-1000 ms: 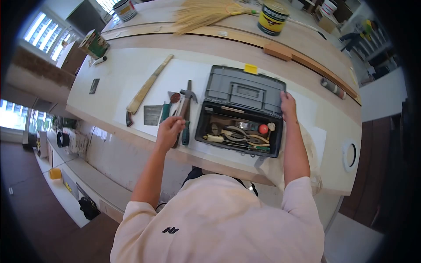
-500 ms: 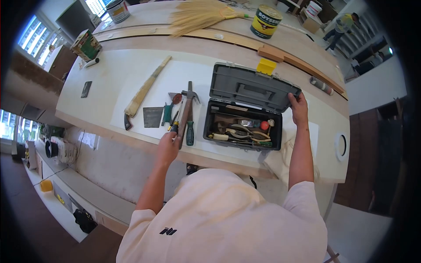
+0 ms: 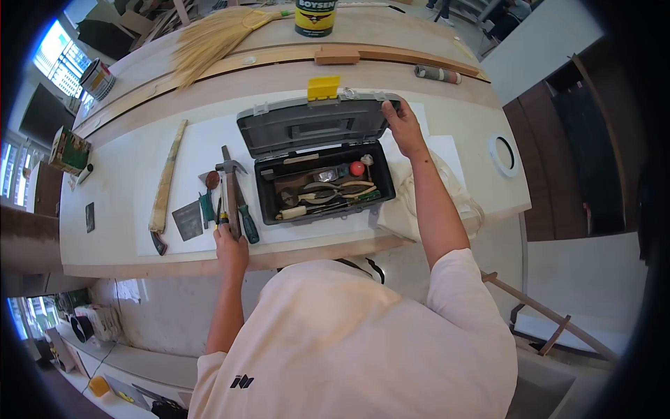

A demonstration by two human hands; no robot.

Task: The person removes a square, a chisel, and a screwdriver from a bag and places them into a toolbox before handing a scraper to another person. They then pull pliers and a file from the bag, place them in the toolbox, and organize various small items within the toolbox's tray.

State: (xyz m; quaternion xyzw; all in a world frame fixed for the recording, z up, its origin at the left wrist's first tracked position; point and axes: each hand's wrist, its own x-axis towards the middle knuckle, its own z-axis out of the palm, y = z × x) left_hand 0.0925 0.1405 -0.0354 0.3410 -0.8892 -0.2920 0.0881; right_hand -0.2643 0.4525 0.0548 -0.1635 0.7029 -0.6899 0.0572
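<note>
My right hand (image 3: 403, 126) grips the right corner of the raised lid (image 3: 317, 124) of a toolbox. Inside the box (image 3: 262, 185) lie pliers (image 3: 322, 187), a red ball-like item (image 3: 356, 168) and other tools. My left hand (image 3: 231, 246) is closed at the lower end of a hammer (image 3: 232, 199) and a yellow-black handle (image 3: 223, 218); which of them it holds is unclear. Beside it are a green screwdriver (image 3: 248, 225), a green-wrapped item (image 3: 206, 207) and a flat metal plate (image 3: 188, 221). A saw (image 3: 166, 188) in a pale cover lies further left.
Behind the toolbox are a straw broom (image 3: 213, 43), a Boysen can (image 3: 315, 17), a wood block (image 3: 337, 56) and a roll (image 3: 437, 75). Cloth (image 3: 447, 192) lies right of the box, near a white ring (image 3: 502, 155). Another person's legs show at the top.
The camera view has turned, shifting the table's contents leftward in the frame. The lid stands more upright, with my right hand still on it. My left hand stays by the hammer.
</note>
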